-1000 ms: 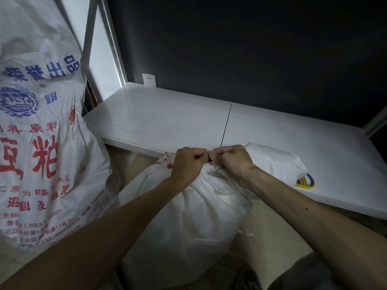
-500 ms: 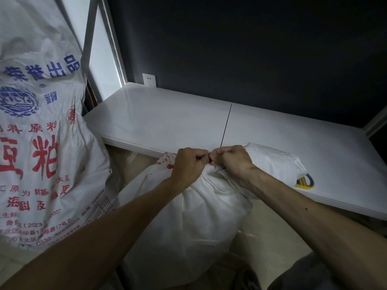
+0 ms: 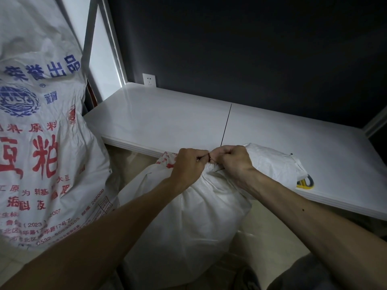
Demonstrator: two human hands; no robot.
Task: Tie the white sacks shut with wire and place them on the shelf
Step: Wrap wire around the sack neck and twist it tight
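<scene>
Head: sack neck (image 3: 212, 168) inside both grips (image 3: 189, 164) (image 3: 232, 160).

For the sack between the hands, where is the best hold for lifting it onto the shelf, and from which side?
Probably the gathered neck, taken from above: the cloth is bunched narrow there, where the left hand and right hand now pinch it, while the sack below bulges wide and smooth, offering no edge.
</scene>
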